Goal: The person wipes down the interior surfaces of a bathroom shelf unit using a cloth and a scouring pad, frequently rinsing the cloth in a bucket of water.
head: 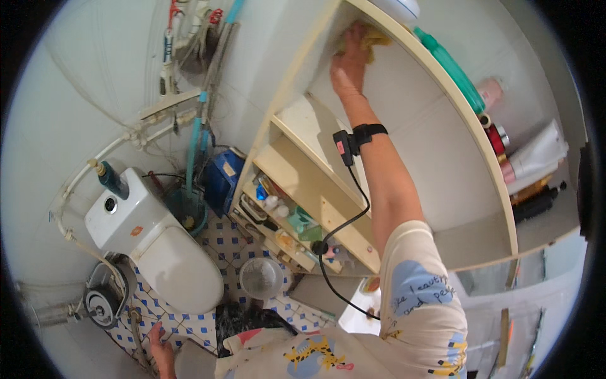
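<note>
My right hand (349,71) reaches up into the top compartment of a cream shelf unit (289,90). It holds a yellow cloth (376,40) against the inner corner, and the fingers partly cover the cloth. The compartment's pale back panel (440,137) spreads to the right of my forearm. A black strap with a small device (348,147) sits on that wrist, and a black cable (345,222) hangs from it. Low at the left, my left hand (162,349) is beside my body above the tiled floor (182,327), fingers apart and holding nothing.
Bottles, including a green one (454,71), and tubes stand on the unit's top. Lower shelves carry small containers (303,222). At left are a white toilet (180,270) with a dark pump bottle (113,180) on its tank, and a blue bin (225,177). A plastic bucket (261,278) stands on the floor.
</note>
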The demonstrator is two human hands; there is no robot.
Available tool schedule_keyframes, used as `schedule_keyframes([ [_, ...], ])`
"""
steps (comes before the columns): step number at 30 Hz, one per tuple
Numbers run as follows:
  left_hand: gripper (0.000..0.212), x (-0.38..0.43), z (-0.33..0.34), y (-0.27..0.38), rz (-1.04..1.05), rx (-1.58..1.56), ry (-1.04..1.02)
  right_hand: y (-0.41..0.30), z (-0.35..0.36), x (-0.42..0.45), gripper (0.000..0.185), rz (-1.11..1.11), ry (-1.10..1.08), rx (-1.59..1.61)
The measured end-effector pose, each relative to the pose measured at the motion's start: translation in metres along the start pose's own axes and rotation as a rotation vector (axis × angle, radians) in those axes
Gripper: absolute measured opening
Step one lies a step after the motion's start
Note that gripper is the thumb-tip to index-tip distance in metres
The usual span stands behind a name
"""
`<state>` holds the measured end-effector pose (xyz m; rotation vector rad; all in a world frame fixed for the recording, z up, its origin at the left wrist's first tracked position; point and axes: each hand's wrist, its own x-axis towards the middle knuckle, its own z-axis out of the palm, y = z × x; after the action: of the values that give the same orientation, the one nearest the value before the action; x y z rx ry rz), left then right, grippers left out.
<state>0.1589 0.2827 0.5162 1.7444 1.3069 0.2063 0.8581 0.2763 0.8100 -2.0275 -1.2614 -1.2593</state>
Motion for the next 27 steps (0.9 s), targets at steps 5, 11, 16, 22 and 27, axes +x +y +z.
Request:
schedule_keyframes([
  [5, 0.06, 0.025, 0.009, 0.038, 0.131, 0.021, -0.13, 0.05, -0.019, -0.072, 0.051, -0.464, -0.625, -0.343],
  [11, 0.055, 0.035, -0.008, 0.033, 0.225, 0.098, -0.129, 0.08, -0.12, -0.124, 0.045, -0.489, -0.981, -0.29],
  [16, 0.054, 0.043, -0.025, 0.019, 0.296, 0.012, -0.078, 0.048, -0.104, -0.061, 0.048, -0.52, -0.609, -0.52],
  [22, 0.054, 0.051, -0.034, 0.078, 0.331, 0.057, -0.074, 0.037, -0.022, -0.085, 0.048, -0.527, -0.706, -0.448],
  [27, 0.053, 0.011, -0.045, 0.012, 0.151, 0.032, -0.046, 0.029, -0.047, -0.058, 0.052, -0.239, -0.721, -0.315],
])
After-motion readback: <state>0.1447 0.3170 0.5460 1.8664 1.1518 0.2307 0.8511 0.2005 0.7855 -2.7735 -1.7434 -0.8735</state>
